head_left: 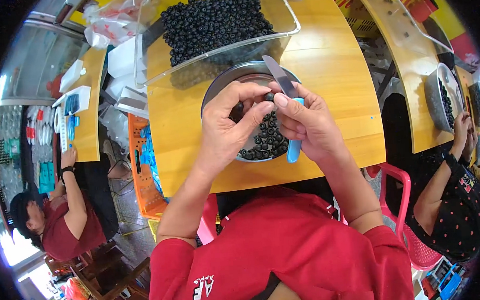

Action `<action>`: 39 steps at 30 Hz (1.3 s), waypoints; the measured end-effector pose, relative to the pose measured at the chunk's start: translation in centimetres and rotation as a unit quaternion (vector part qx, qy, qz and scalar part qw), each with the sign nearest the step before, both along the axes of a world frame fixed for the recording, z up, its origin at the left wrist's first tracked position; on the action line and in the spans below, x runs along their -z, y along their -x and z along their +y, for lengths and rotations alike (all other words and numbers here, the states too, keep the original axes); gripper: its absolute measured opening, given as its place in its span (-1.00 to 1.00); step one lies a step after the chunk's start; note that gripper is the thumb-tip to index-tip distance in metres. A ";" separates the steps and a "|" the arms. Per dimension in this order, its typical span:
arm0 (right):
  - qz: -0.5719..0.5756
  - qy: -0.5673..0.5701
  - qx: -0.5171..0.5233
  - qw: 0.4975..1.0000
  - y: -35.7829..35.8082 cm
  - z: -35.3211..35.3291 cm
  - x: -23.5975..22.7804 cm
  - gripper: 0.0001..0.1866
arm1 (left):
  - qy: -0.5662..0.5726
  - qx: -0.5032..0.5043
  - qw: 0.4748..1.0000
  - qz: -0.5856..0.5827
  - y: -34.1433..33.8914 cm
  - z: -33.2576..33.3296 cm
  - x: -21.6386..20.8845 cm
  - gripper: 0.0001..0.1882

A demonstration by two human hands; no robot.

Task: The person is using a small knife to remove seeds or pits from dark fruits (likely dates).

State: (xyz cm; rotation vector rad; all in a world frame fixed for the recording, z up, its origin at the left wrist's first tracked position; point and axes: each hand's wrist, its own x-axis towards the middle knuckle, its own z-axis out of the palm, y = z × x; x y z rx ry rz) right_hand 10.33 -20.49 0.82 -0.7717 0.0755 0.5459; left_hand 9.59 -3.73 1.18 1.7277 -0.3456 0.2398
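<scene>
My left hand [222, 118] pinches a small dark round fruit [270, 97] between thumb and fingertips, and more dark fruit shows inside its curled fingers. Against the same fruit rests the thumb of my right hand [317, 119]. That right hand is closed round a knife [294, 151] with a light blue handle, its blade slanting up and to the left past the fingers. Below both hands, a round metal bowl [210, 92] holds many more of the dark fruits, partly hidden by my hands.
Behind the bowl, a clear plastic tub [297, 25] full of dark round fruits stands on the wooden table [345, 90]. An orange crate [142, 179] is beside the table on the left. Co-workers sit at left [73, 224] and right [452, 209], the right one beside another bowl [435, 96].
</scene>
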 end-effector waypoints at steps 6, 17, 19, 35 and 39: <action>-0.051 0.086 0.016 0.995 0.3 0.4 -0.1 -0.76 | -0.164 -0.013 0.983 -0.075 0.2 0.6 -1.5 -0.72; -0.020 0.025 -0.008 0.999 0.0 0.4 -0.2 -0.72 | -0.038 0.000 0.999 -0.018 0.2 0.8 -0.2 -0.78; -0.057 0.103 0.015 0.993 0.0 0.5 -0.5 -0.71 | -0.067 0.008 0.998 -0.016 0.1 0.9 -0.5 -0.79; -0.062 0.044 -0.050 0.996 -0.6 -0.4 -0.6 -0.73 | 0.232 0.096 0.939 0.236 0.5 0.9 -0.2 -0.75; -0.063 0.053 -0.042 0.996 -0.5 -0.4 -0.5 -0.73 | 0.130 0.087 0.977 0.146 0.0 1.2 0.6 -0.75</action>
